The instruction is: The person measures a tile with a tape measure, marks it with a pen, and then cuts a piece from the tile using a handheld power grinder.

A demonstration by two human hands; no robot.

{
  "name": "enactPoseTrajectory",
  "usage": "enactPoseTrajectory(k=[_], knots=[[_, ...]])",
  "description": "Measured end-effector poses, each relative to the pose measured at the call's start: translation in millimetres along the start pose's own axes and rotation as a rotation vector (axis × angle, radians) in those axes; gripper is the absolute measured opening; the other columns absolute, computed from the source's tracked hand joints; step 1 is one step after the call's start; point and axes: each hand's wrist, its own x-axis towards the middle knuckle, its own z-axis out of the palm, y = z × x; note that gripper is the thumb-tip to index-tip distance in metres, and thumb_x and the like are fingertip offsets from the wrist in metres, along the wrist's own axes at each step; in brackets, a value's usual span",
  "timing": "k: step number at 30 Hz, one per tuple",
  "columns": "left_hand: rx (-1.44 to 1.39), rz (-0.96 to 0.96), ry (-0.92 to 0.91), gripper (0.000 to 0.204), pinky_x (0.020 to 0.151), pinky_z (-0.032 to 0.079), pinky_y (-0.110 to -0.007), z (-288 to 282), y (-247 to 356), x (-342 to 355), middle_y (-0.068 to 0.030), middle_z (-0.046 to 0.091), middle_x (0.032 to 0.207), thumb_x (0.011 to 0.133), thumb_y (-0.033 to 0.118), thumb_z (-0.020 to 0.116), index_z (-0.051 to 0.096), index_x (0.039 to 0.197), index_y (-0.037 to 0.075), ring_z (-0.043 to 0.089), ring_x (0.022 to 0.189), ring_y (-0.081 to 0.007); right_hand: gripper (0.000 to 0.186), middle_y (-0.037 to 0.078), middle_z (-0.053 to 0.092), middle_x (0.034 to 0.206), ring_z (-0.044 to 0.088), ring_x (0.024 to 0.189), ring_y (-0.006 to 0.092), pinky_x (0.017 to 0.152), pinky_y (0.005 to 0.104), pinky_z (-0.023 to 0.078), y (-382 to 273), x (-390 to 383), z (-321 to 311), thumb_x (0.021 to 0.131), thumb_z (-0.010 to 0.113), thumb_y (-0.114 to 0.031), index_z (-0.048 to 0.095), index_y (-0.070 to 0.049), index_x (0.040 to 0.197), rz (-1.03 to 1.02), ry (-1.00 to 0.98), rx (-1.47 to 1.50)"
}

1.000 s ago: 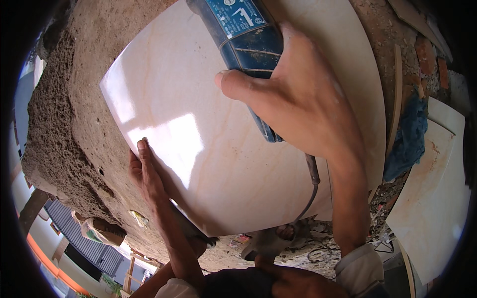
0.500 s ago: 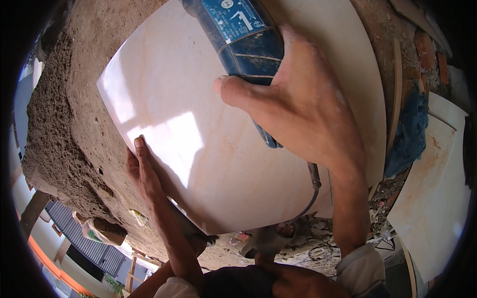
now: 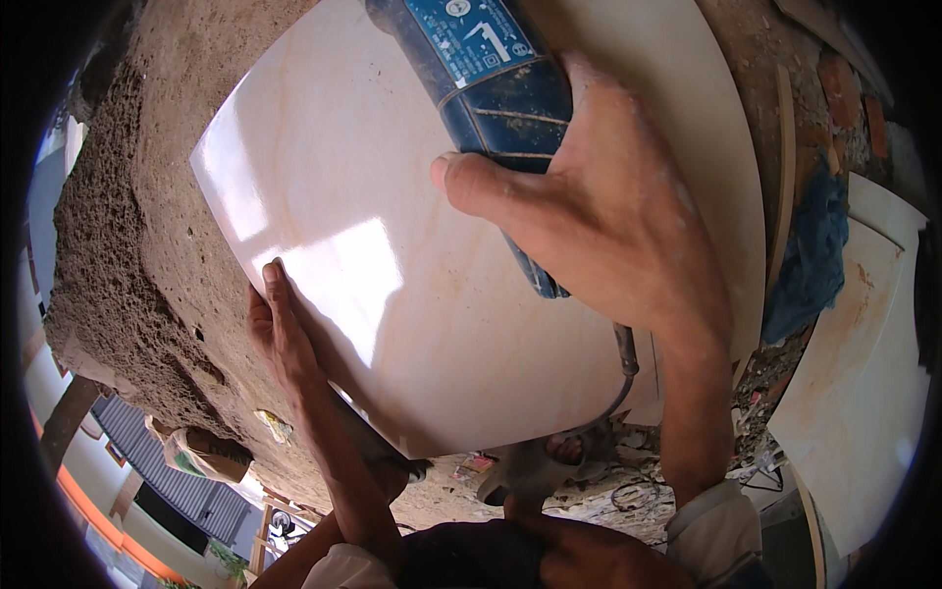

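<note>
A large glossy cream tile point(image 3: 471, 363) lies tilted before me, bright light reflecting off its left part. My right hand point(image 3: 613, 196) is wrapped round the body of a blue angle grinder point(image 3: 500, 103) over the tile's upper middle. The grinder's front end runs past the top of the picture, so its disc is hidden. From its rear a dark power cord point(image 3: 625, 353) hangs down over the tile's near edge. My left hand point(image 3: 278, 324) grips the tile's left edge, thumb on the face and fingers curled behind it.
A mound of sand point(image 3: 128, 245) rises at the left, with a paper sack point(image 3: 206, 455) below it. At the right are a wooden strip point(image 3: 782, 177), blue cloth point(image 3: 810, 255), broken bricks point(image 3: 839, 93) and more cream tiles point(image 3: 854, 363). My sandalled foot point(image 3: 564, 449) shows below the tile.
My right hand and the angle grinder have shifted slightly to the right and down. The left hand keeps its grip on the tile edge, a touch higher.
</note>
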Motion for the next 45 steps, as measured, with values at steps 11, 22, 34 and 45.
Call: enactPoseTrajectory(k=[11, 22, 34, 45], knots=[[-0.054, 0.031, -0.007, 0.059, 0.105, 0.057, -0.032, -0.5, -5.1, 3.0, -0.0134, 0.081, 0.13, 0.111, 0.047, 0.073, 0.072, 0.143, -0.003, 0.074, 0.121, -0.0179, 0.046, 0.021, 0.068, 0.075, 0.076, 0.067, 0.0311, 0.068, 0.0465, 0.062, 1.1, -8.2, -3.6, 0.083, 0.079, -0.026, 0.062, 0.012, 0.102, 0.049, -0.055, 0.029], [0.055, 0.062, -0.005, 0.062, 0.083, 0.061, -0.035, -1.5, -8.5, 5.4, -0.0114, 0.081, 0.119, 0.111, 0.055, 0.068, 0.072, 0.145, 0.003, 0.075, 0.1, -0.0173, 0.054, 0.008, 0.068, 0.069, 0.068, 0.057, 0.0165, 0.057, 0.0358, 0.058, 18.6, -19.8, 6.2, 0.089, 0.088, -0.036, 0.065, 0.001, 0.121, -0.054, 0.061, -0.106], [0.063, 0.069, -0.005, 0.062, 0.084, 0.061, -0.033, -0.3, -5.2, 3.5, -0.011, 0.08, 0.12, 0.111, 0.054, 0.069, 0.072, 0.144, 0.001, 0.074, 0.101, -0.0168, 0.06, 0.009, 0.069, 0.073, 0.068, 0.056, 0.016, 0.055, 0.0347, 0.058, 23.3, -31.2, 3.9, 0.089, 0.088, -0.036, 0.063, 0.003, 0.125, -0.018, 0.027, -0.042], [0.059, 0.074, 0.021, 0.062, 0.082, 0.06, -0.033, 2.1, -4.9, 3.5, -0.0105, 0.081, 0.116, 0.11, 0.055, 0.071, 0.075, 0.139, 0.001, 0.073, 0.098, -0.0165, 0.053, 0.006, 0.068, 0.073, 0.066, 0.056, 0.0151, 0.055, 0.0355, 0.057, 21.5, -37.7, 1.8, 0.088, 0.088, -0.033, 0.064, 0.0, 0.121, 0.042, 0.012, -0.059]])
